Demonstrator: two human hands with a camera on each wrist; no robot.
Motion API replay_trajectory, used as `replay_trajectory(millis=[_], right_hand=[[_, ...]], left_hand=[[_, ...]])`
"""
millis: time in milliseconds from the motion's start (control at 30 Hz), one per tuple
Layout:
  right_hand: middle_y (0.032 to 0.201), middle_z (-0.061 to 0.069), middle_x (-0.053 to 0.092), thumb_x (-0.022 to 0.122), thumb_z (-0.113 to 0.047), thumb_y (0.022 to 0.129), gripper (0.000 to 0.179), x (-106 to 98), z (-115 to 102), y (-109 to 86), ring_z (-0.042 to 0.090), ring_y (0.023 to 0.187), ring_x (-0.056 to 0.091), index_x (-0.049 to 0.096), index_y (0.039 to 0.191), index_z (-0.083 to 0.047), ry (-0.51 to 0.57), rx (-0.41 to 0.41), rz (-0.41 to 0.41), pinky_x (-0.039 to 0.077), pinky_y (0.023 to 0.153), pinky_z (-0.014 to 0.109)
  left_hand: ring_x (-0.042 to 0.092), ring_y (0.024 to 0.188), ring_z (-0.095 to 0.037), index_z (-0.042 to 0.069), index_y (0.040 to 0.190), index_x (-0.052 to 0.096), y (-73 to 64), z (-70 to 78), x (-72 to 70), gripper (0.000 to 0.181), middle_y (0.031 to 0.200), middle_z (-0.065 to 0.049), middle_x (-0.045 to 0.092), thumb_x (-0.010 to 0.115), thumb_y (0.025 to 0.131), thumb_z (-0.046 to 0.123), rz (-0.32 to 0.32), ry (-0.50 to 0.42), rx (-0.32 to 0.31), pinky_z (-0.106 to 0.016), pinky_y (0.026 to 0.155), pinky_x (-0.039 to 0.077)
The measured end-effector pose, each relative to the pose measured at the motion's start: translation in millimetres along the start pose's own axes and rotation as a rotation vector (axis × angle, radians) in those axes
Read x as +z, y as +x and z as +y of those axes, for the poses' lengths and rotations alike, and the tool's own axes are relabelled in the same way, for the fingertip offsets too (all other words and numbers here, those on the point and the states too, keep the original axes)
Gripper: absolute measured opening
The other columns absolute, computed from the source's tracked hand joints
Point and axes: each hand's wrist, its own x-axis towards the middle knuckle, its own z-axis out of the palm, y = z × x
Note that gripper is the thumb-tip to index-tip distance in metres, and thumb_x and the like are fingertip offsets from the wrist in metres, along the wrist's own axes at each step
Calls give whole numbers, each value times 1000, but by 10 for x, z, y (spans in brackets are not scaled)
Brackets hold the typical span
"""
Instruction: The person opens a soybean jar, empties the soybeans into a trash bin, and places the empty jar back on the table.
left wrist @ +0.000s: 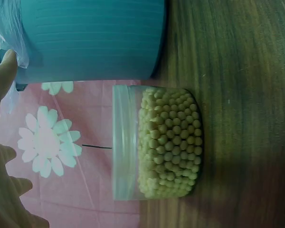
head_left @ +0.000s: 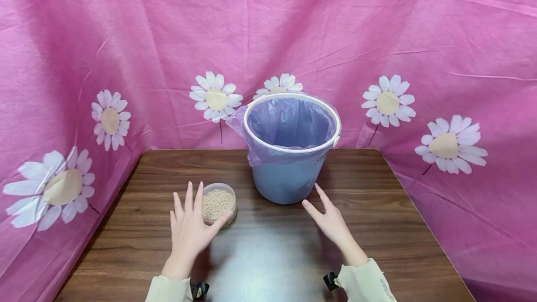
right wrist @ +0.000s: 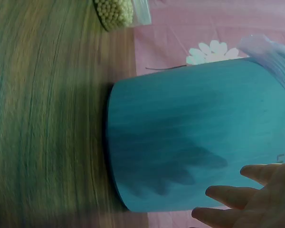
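Note:
A clear round jar (head_left: pixel 220 205) full of small pale beige balls (left wrist: pixel 173 137) stands upright on the table, its top uncovered. Over its near left side hovers my left hand (head_left: pixel 189 227), fingers spread and straight, apart from the jar in the left wrist view. A blue bucket (head_left: pixel 285 181) with a white rim stands upright at the back, lined with a thin purple plastic bag (head_left: pixel 268 127) folded over the rim. My right hand (head_left: pixel 333 223) is in front of the bucket's lower right side with fingers extended and nothing held; whether it touches is unclear.
The brown wooden table (head_left: pixel 268 255) carries the jar left of the bucket. A pink cloth (head_left: pixel 176 36) printed with white daisies hangs behind the table and along both sides. Dark straps (head_left: pixel 330 281) sit at both wrists, by the pale sleeves.

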Motion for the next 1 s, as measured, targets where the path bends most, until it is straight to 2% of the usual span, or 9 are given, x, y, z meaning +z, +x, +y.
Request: replay_trajectory(millis=[167,333,533,800,1000], right_hand=[[160,20,30,53,-56,96,75,71,6,3,43,146,29,29,157,-20,55,16,-26,27,114,65],[160,15,32,52,-55,97,71,151,19,11,40,148,27,32,155,-19,98,16,-35,26,116,63],[156,15,41,53,-47,99,66,263,29,18,38,142,38,37,153,-13,169,-18,-32,36,112,56],[149,22,47,53,-36,101,60,406,4,45,36,140,42,39,150,-5,345,-31,-76,32,116,53],[149,24,46,52,-36,102,60,509,-31,78,37,139,42,40,150,-3,397,-15,-110,32,116,53]], left_hand=[[11,147,-56,19,158,24,-41,-27,40,110,165,-14,19,72,73,68,46,-28,-5,-76,108,21],[12,146,-56,21,159,21,-64,-43,72,110,165,-14,20,73,73,67,60,-46,-13,-75,108,23],[13,147,-55,20,159,21,-78,-76,117,111,164,-16,21,74,73,66,65,-71,-41,-73,110,24],[12,147,-53,20,160,11,-106,-138,186,120,166,-15,14,76,71,66,33,-97,-99,-74,108,25],[10,150,-49,19,161,5,-121,-168,240,123,167,-13,9,77,72,65,1,-166,-145,-75,107,25]])
